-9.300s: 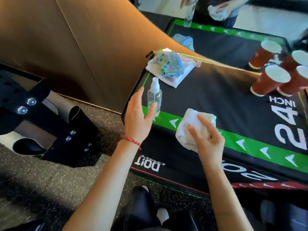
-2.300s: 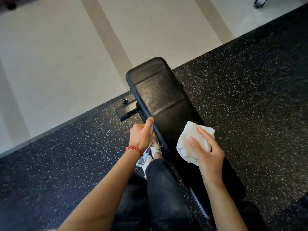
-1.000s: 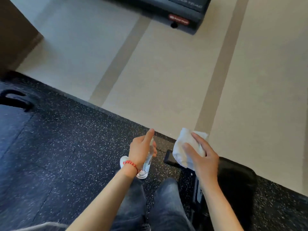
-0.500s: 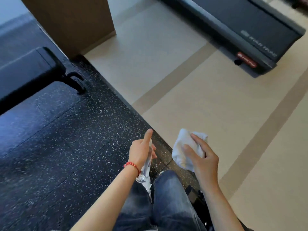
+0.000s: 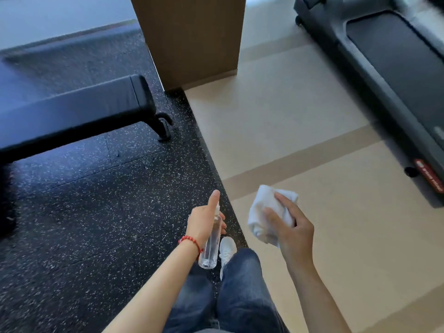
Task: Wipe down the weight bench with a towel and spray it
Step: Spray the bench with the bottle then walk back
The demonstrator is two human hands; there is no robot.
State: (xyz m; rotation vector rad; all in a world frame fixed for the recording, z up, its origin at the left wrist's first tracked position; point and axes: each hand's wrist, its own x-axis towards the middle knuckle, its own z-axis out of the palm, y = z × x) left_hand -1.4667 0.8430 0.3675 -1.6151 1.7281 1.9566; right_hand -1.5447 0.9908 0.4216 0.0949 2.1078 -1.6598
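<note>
My left hand grips a clear spray bottle held upright over my legs, forefinger stretched up along its nozzle. My right hand clutches a bunched white towel at about the same height. A black padded weight bench stretches across the upper left on the speckled rubber floor, well away from both hands. Its near end has a small black foot with wheels.
A brown wooden column rises behind the bench end. A black treadmill runs along the right over beige flooring. My jeans and a white shoe stand at the seam between rubber mat and beige floor.
The view has swung left: the bench I was wiping is out of sight, and another bench, the column and the treadmill have come closer. Both hands keep their hold.
</note>
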